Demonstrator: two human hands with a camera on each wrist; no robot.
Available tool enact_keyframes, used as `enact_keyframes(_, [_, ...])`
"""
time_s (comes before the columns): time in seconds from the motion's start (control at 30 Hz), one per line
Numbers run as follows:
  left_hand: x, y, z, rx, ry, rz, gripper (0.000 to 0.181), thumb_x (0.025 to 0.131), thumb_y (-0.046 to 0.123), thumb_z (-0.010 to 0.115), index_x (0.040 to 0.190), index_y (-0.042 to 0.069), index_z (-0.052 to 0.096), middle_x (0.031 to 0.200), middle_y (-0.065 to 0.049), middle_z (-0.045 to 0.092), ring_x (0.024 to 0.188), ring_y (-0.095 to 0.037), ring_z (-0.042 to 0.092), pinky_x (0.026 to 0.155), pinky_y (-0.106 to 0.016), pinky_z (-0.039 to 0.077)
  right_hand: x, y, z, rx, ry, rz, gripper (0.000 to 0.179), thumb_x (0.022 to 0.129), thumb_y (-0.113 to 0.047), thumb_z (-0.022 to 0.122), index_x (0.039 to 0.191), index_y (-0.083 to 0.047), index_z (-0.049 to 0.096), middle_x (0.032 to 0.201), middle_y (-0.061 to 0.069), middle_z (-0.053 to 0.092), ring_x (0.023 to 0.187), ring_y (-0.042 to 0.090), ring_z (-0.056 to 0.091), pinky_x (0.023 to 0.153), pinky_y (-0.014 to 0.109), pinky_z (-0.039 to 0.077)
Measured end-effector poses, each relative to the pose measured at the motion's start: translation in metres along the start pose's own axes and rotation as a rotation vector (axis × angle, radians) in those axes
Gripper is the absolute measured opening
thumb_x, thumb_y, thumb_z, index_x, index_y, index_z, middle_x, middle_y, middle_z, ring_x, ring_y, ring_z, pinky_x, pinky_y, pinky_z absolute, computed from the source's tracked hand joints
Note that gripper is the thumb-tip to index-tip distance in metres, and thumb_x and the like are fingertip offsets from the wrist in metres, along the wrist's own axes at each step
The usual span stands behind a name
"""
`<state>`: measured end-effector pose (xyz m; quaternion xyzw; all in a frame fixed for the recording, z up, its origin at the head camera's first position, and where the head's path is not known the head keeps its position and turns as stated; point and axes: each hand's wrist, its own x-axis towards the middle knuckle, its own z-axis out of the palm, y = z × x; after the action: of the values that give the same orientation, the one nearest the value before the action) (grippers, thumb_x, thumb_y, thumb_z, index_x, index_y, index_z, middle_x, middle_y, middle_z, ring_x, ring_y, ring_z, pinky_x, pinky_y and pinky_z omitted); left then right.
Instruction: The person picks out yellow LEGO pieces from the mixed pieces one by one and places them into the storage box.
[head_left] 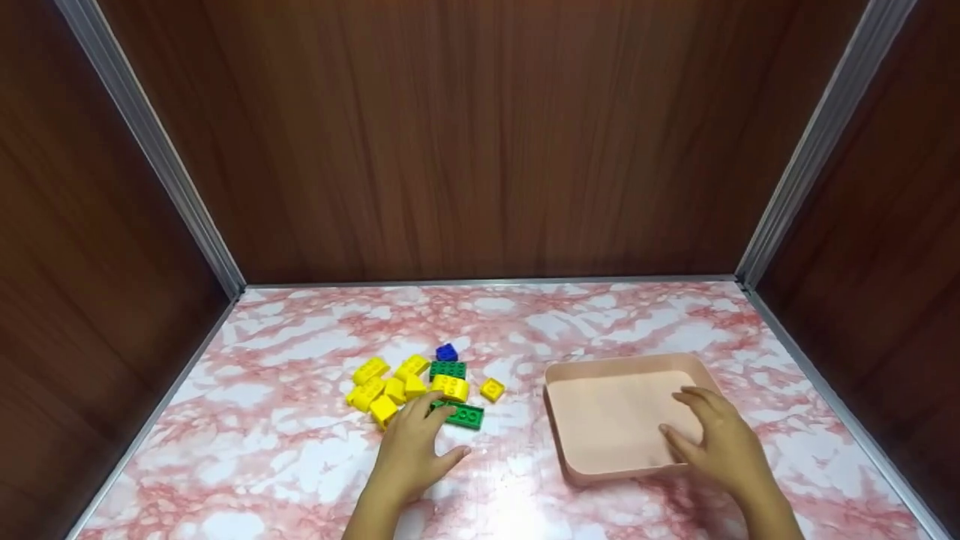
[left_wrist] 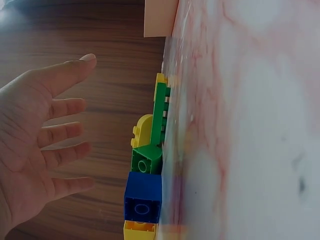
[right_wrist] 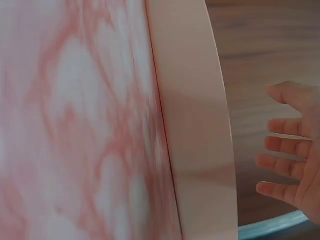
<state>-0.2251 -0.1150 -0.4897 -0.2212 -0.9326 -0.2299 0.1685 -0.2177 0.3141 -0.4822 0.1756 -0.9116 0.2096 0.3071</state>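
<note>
Starting at the left with a dark wood-grain panel (head_left: 97,262), then coming to a cluster of yellow blocks (head_left: 369,390) lying close together on the red-and-white marbled table (head_left: 300,472). Hovering with the left hand (head_left: 414,446) over the near right side of that cluster, with thumb and fingers spread wide, gripping nothing and clear of the blocks in the left wrist view. Finding by the fingertips a rounded yellow block (head_left: 450,385), between a green block (head_left: 448,368) behind and a long green block (head_left: 469,417) in front, partly hidden by the fingers; seeing farthest back a small blue block (head_left: 446,352). Passing a square yellow block (head_left: 493,389) lying apart, then meeting a pale pink tray (head_left: 607,420). Hanging with the right hand (head_left: 720,442) over the tray's right side, with fingers parted and loosely curved, holding nothing. Ending at the right with another wood-grain panel (head_left: 877,262).
</note>
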Motion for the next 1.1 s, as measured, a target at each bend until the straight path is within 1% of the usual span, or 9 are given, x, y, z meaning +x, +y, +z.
enact_keyframes(0.2, [-0.003, -0.002, -0.002, -0.006, 0.012, -0.006, 0.056, 0.077, 0.042, 0.081, 0.12, 0.009, 0.066, 0.135, -0.015, 0.053, 0.12, -0.035, 0.052, 0.097, -0.054, 0.043, -0.003, 0.02, -0.009, 0.023, -0.025, 0.112, 0.046, 0.074, -0.015, 0.081, 0.11, 0.007, 0.065, 0.117, 0.028, 0.061, 0.107, 0.05, 0.055, 0.087, 0.065, 0.041])
enact_keyframes(0.37, [-0.003, -0.003, -0.004, 0.001, 0.017, -0.009, 0.056, 0.077, 0.043, 0.08, 0.119, 0.01, 0.066, 0.135, -0.014, 0.053, 0.12, -0.035, 0.052, 0.096, -0.054, 0.045, -0.005, 0.038, -0.019, 0.013, -0.057, 0.174, 0.045, 0.077, -0.017, 0.078, 0.112, 0.008, 0.063, 0.117, 0.031, 0.059, 0.106, 0.053, 0.052, 0.088, 0.067, 0.039])
enact_keyframes(0.47, [-0.002, -0.004, -0.005, 0.009, 0.026, -0.011, 0.056, 0.076, 0.044, 0.081, 0.118, 0.01, 0.067, 0.134, -0.014, 0.054, 0.119, -0.035, 0.053, 0.094, -0.054, 0.046, -0.007, 0.049, -0.025, 0.015, -0.077, 0.205, 0.045, 0.079, -0.018, 0.077, 0.112, 0.009, 0.063, 0.116, 0.032, 0.059, 0.106, 0.053, 0.052, 0.087, 0.066, 0.039])
enact_keyframes(0.57, [-0.001, -0.005, -0.006, 0.011, 0.03, -0.016, 0.055, 0.076, 0.043, 0.081, 0.118, 0.009, 0.067, 0.134, -0.015, 0.054, 0.118, -0.036, 0.054, 0.092, -0.056, 0.046, -0.011, 0.06, -0.029, 0.022, -0.117, 0.25, 0.045, 0.081, -0.018, 0.075, 0.113, 0.01, 0.062, 0.116, 0.032, 0.058, 0.101, 0.051, 0.056, 0.082, 0.065, 0.043])
enact_keyframes(0.67, [0.0, -0.007, -0.006, 0.007, 0.035, -0.017, 0.055, 0.076, 0.042, 0.081, 0.118, 0.009, 0.067, 0.134, -0.015, 0.054, 0.118, -0.036, 0.054, 0.091, -0.056, 0.046, -0.015, 0.07, -0.032, 0.043, -0.168, 0.309, 0.046, 0.084, -0.021, 0.073, 0.116, 0.01, 0.061, 0.116, 0.032, 0.059, 0.094, 0.048, 0.061, 0.076, 0.06, 0.047])
enact_keyframes(0.8, [0.0, -0.008, -0.006, -0.001, 0.032, -0.025, 0.056, 0.076, 0.042, 0.081, 0.119, 0.009, 0.067, 0.135, -0.014, 0.053, 0.119, -0.036, 0.053, 0.093, -0.056, 0.046, -0.018, 0.082, -0.033, 0.101, -0.248, 0.397, 0.047, 0.088, -0.022, 0.07, 0.119, 0.012, 0.059, 0.112, 0.032, 0.06, 0.088, 0.042, 0.064, 0.067, 0.043, 0.052])
enact_keyframes(0.9, [0.0, -0.008, -0.007, -0.005, 0.023, -0.039, 0.056, 0.076, 0.042, 0.082, 0.119, 0.009, 0.067, 0.136, -0.014, 0.053, 0.119, -0.036, 0.053, 0.094, -0.055, 0.046, -0.021, 0.088, -0.033, 0.192, -0.311, 0.48, 0.048, 0.091, -0.022, 0.067, 0.122, 0.013, 0.056, 0.114, 0.032, 0.059, 0.088, 0.035, 0.065, 0.06, 0.032, 0.053])
enact_keyframes(0.97, [0.0, -0.009, -0.007, -0.004, 0.015, -0.05, 0.056, 0.076, 0.042, 0.082, 0.119, 0.01, 0.067, 0.136, -0.014, 0.053, 0.119, -0.036, 0.053, 0.094, -0.056, 0.045, -0.024, 0.09, -0.032, 0.26, -0.337, 0.533, 0.049, 0.093, -0.022, 0.065, 0.124, 0.014, 0.054, 0.116, 0.033, 0.058, 0.087, 0.027, 0.064, 0.057, 0.03, 0.055])
enact_keyframes(1.1, [0.0, -0.01, -0.008, 0.003, 0.011, -0.064, 0.055, 0.076, 0.043, 0.081, 0.118, 0.01, 0.068, 0.135, -0.015, 0.054, 0.118, -0.037, 0.054, 0.093, -0.057, 0.045, -0.028, 0.093, -0.03, 0.372, -0.345, 0.606, 0.046, 0.094, -0.017, 0.064, 0.124, 0.016, 0.053, 0.115, 0.03, 0.059, 0.081, 0.01, 0.061, 0.056, 0.033, 0.056])
